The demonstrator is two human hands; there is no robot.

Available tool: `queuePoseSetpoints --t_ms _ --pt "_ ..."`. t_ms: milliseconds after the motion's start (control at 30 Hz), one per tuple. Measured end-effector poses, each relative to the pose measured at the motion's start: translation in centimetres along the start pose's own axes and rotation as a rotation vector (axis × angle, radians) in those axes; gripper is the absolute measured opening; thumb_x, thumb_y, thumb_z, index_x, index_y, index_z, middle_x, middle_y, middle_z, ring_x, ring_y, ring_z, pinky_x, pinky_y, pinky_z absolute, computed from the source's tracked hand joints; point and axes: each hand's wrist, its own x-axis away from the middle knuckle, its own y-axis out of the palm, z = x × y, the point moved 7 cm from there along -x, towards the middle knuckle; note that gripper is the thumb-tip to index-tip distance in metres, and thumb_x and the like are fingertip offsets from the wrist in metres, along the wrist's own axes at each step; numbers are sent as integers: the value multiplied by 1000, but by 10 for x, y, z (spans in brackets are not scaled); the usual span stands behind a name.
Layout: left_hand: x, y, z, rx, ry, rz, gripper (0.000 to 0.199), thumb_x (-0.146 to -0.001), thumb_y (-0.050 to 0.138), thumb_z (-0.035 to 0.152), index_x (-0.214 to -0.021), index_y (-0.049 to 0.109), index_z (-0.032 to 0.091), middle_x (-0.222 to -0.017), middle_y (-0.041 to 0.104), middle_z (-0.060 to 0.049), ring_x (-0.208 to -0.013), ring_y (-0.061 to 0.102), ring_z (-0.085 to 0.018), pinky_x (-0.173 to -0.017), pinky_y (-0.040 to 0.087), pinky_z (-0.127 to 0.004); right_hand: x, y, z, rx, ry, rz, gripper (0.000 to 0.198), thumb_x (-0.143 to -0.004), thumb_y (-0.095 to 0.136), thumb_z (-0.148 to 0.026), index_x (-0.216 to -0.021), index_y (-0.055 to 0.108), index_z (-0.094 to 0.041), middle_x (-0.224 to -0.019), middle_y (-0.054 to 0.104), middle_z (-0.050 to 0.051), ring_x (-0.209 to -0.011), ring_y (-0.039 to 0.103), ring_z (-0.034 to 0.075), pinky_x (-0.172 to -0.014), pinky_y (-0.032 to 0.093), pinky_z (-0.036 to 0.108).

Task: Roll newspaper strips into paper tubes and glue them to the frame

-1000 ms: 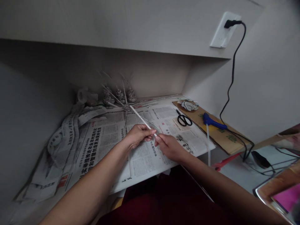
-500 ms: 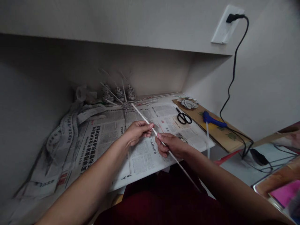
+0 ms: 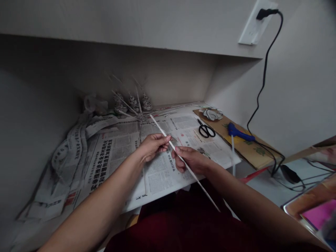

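Fingers of left hand (image 3: 153,145) and right hand (image 3: 190,159) pinch paper stick (image 3: 183,163), slanting far-left to near-right.

One head-worn view looks forward and down from above the person's lap, facing a recessed nook in the wall. It sits close: both forearms enter from the near edge and the left hand (image 3: 153,146) and right hand (image 3: 191,160) meet at the centre. The newspaper-covered table (image 3: 110,154) fills the middle, the nook's back wall lies far, and a wall outlet (image 3: 256,22) sits far right. The right edge bends, probably from a wide lens.
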Motion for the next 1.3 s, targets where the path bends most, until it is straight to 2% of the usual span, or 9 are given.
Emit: queuePoseSetpoints --t_ms 133,333,467,600,833,967,1133,1200,1300 --pt "0 0 0 -31 4 -13 30 -60 84 33 -69 68 10 -59 61 -1 -49 52 -5 -48 41 -18 -4 -8 -9 172 -93 168 32 -94 45 -48 -82 53 -19 -50 50 -3 -44 48 10 -48 37 24" --pt "1 2 2 23 13 -26 31 -59 85 31 -75 71 9 -61 60 -1 -54 53 -6 -50 42 -17 -2 0 0 -64 19 38 32 -95 39 -47 -79 46 -21 -46 31 -8 -42 41 10 -46 34 24" --pt "0 0 4 5 32 1 31 -60 85 33 -75 71 10 -61 60 -1 -52 52 -5 -48 42 -16 0 -10 -17 365 -112 218 32 -94 41 -46 -81 53 -19 -49 46 -5 -45 46 10 -50 38 25" --pt "0 -7 8 38 79 80 32 -58 85 33 -75 71 10 -58 58 1 -51 51 -4 -45 40 -14 6 -13 -30 678 -184 367 28 -94 43 -39 -77 55 -20 -49 47 -4 -46 45 10 -52 37 25" --pt "-1 -2 4 68 37 4 28 -61 84 29 -77 72 10 -65 62 -2 -54 55 -5 -49 46 -15 3 -1 -6 62 -25 39 34 -94 37 -48 -76 45 -21 -46 32 -7 -42 45 11 -47 36 25" --pt "-2 1 1 5 25 -36 30 -63 83 32 -78 71 10 -65 63 -2 -53 56 -6 -50 46 -16 -4 -11 -13 253 -101 190 34 -94 39 -50 -84 52 -20 -52 49 -4 -45 49 11 -48 39 25" --pt "-2 -8 8 13 83 75 33 -58 85 33 -75 71 10 -62 61 -1 -51 53 -5 -46 42 -15 -5 -14 -22 543 -180 334 30 -95 42 -41 -78 53 -20 -46 46 -5 -42 45 10 -49 38 25" --pt "-1 -9 10 33 85 84 33 -56 86 32 -74 70 9 -62 60 0 -52 53 -5 -46 42 -14 -3 -13 -18 453 -146 306 31 -95 40 -42 -76 51 -20 -45 42 -6 -41 43 10 -47 36 24" --pt "-1 -5 9 57 57 34 32 -57 86 31 -74 70 9 -62 60 -1 -53 53 -5 -47 42 -14 -1 -3 -7 105 -27 106 33 -95 37 -48 -77 45 -21 -44 30 -9 -39 40 10 -45 34 24"
